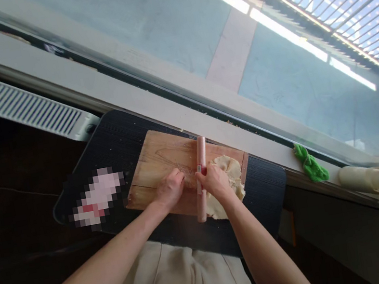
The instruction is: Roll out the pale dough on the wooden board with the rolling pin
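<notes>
A wooden rolling pin (201, 152) lies across a wooden board (155, 155), with a reddish label around its middle. My right hand (215, 180) is closed around the pin near that middle. Just right of the pin, a flattened, uneven piece of pale dough (230, 166) spreads over the board's right part, partly covered by my right hand and wrist. My left hand (171, 189) rests low over the board, left of the pin and apart from it. Its fingers are curled together, and whatever they may hold is hidden. Small crumbs dot the wood near them.
The board sits on a black table (124, 129) against a windowsill (129, 91). A blurred-out pinkish item (101, 192) lies at the table's left. On the sill at right are a green knitted item (311, 164) and a cream bottle-like object (359, 179). A radiator (13, 99) stands at left.
</notes>
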`<state>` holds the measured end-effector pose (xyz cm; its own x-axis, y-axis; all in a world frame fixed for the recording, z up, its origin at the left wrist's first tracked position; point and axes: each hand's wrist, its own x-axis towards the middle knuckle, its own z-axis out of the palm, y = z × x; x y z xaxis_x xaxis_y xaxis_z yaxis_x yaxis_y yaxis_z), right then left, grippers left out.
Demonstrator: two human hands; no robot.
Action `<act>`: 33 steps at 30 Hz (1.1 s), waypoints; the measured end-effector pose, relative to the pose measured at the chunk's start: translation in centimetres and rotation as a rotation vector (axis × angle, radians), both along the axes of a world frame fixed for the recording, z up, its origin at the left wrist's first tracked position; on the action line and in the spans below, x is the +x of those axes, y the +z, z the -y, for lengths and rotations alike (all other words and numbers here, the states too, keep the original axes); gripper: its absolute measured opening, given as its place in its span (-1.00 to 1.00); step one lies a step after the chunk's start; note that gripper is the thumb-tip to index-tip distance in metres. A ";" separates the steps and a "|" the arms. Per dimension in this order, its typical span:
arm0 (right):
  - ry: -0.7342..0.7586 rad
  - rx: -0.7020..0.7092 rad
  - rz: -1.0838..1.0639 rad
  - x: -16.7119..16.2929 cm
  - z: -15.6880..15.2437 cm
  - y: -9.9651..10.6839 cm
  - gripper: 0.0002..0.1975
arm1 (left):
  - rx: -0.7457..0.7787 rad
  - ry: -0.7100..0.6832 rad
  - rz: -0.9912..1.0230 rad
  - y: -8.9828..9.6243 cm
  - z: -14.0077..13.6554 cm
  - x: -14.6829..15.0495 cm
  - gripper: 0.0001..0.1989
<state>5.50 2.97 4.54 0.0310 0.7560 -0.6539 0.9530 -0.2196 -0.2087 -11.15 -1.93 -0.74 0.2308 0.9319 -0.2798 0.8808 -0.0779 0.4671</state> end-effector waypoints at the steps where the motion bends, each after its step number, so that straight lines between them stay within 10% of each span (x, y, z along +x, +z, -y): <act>1: 0.040 0.019 0.041 -0.1 -0.5 0.3 -0.66 | 0.005 0.026 0.021 -0.1 0.3 -0.6 -0.79; 8: 0.395 0.360 -0.034 -3.6 -9.4 0.4 -0.66 | 0.016 0.093 0.192 0.1 1.7 -2.9 -0.77; 14: 0.640 0.232 0.082 -8.0 -15.7 -2.2 -0.67 | -0.052 0.085 0.206 1.0 2.4 -3.0 -0.57; 33: 0.425 0.158 -0.111 -5.9 -17.5 -5.9 -0.72 | -0.035 -0.062 0.061 1.2 2.6 -4.2 -0.76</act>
